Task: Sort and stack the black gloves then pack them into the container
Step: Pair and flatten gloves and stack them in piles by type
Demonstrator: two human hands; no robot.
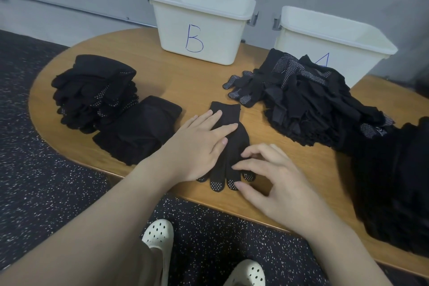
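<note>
A black glove (234,144) lies flat in the middle of the wooden table (192,81), cuff away from me, dotted fingertips toward me. My left hand (197,146) presses on its cuff and palm with straight fingers. My right hand (269,176) rests bent fingertips on the glove's fingers. Two neat stacks of black gloves sit at the left: a far stack (92,88) and a nearer stack (139,130). A loose heap of black gloves (301,100) lies at the right. White container B (199,23) and white container A (334,46) stand at the back.
More black gloves are piled in a dark mass (399,181) at the table's right edge. A grey wall runs behind the containers. Speckled dark floor and my white shoes (160,237) show below the table's near edge.
</note>
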